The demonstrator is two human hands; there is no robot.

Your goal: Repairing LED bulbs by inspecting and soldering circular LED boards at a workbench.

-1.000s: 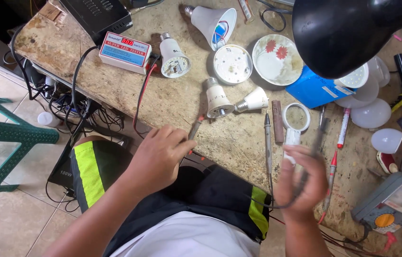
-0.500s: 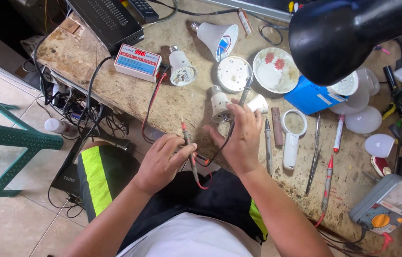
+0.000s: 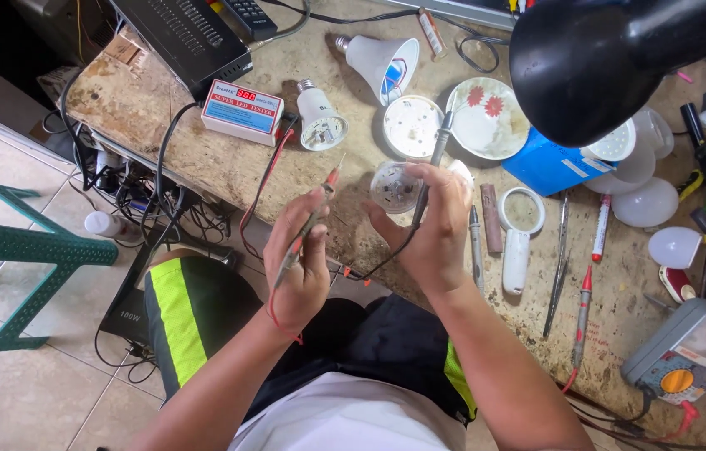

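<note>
Two hands [image 3: 369,250], two probes [image 3: 369,188], one bulb [image 3: 394,185]

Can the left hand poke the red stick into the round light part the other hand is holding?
Probably yes. The left hand holds the red probe aimed at the bulb base in the right hand, with nothing between them.

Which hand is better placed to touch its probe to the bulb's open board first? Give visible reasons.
Probably the right hand: it already holds the bulb and the black probe beside it. The left hand keeps its red probe apart.
</note>
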